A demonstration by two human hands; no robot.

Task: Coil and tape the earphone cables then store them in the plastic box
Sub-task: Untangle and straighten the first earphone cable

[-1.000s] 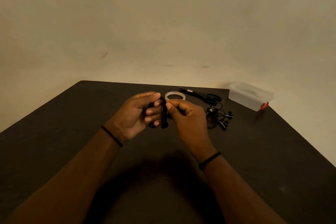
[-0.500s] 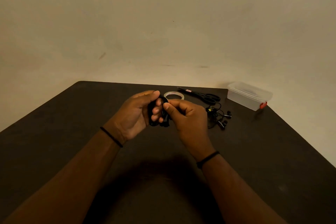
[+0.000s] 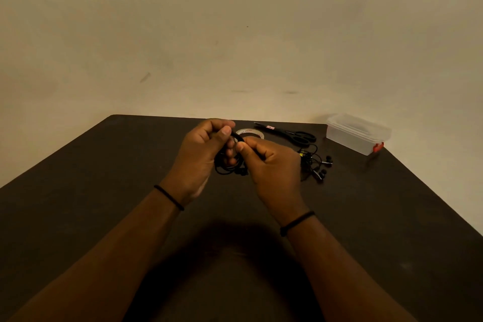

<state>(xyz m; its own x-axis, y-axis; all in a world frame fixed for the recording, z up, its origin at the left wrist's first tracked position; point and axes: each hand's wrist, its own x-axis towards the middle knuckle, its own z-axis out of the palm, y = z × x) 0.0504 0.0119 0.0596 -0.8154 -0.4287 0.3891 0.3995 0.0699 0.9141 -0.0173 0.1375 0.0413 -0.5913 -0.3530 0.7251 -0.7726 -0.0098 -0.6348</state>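
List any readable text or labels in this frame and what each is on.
None can be read.
Tape roll: faint print on the inner core, too blurred.
Scissors: small red and white sticker on the blade, too small.
Box, earphones on the table and the held cable: no text visible.

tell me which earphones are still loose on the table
The tangled earphones right of the right hand, near the scissors. The other cable is coiled and held in both hands.

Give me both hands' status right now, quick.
Left hand: fingers curled round the coiled black earphone cable, holding it above the table.
Right hand: thumb and fingers pinching the same cable at the top of the coil.
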